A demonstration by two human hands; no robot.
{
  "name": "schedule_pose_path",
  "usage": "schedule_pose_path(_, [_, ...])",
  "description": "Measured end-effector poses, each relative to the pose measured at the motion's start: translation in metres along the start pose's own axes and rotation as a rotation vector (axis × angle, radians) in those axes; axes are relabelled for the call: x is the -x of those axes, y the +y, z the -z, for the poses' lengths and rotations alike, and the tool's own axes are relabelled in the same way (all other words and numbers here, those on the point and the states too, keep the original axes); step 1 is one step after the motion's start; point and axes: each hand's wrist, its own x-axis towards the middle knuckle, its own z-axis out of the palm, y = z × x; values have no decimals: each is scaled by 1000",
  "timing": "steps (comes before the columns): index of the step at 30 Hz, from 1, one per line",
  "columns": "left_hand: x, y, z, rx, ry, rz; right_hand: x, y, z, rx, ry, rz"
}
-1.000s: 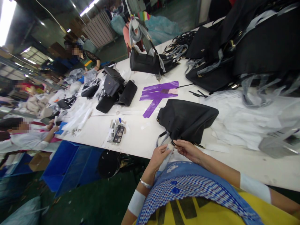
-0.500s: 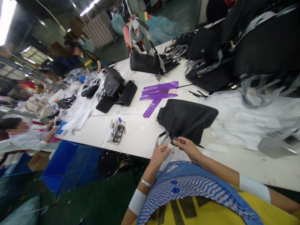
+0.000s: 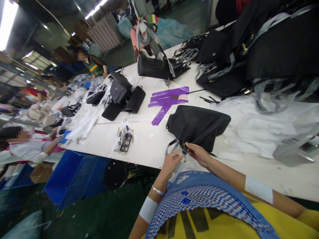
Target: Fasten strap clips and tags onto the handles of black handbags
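A black bag (image 3: 199, 122) lies on the white table close in front of me. From its near side a black strap (image 3: 184, 148) comes toward me, partly covered in clear plastic wrap. My left hand (image 3: 172, 162) is closed, its fingertips pinching the wrapped strap. On the strap's other side my right hand (image 3: 196, 153) is closed too, thumb and fingers gripping the strap nearer the bag. A grey wrapped piece of strap (image 3: 171, 146) loops out left of my hands. Fine detail between the fingertips is too small to make out.
Purple tape (image 3: 168, 101) is stuck on the table (image 3: 147, 146) beyond the bag. A phone-like black object (image 3: 126, 142) lies left. White sheets (image 3: 264, 126) spread to the right, below piled black bags (image 3: 281, 43). Blue bins (image 3: 74, 176) stand at lower left. Co-workers sit along the left.
My right hand has shifted slightly left and up along the strap, and its forearm has swung a little left. My left hand has moved slightly right. The bag stays almost where it was.
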Motion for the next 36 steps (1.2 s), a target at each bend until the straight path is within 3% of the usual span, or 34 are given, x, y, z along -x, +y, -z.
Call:
schedule_pose_path(6, [-18,0,-9,5,69,-45,2,10,1,162,-47,115])
schedule_pose_path(11, [-42,0,-17,-87,176,-174,3,11,1,51,-64,138])
schedule_pose_path(18, [-61,11,-17,-322,224,-266,8,19,-1,10,-330,27])
schedule_pose_path(21, [-50,3,-2,-219,252,-203,5,18,0,-9,-267,3])
schedule_pose_path(26, [-4,-30,21,15,444,-66,-4,16,3,-89,-147,-37])
schedule_pose_path(31, [31,-44,17,212,396,-26,-7,18,1,-136,-96,-10])
schedule_pose_path(36, [32,-41,11,356,408,21,-6,22,-2,-127,-75,5])
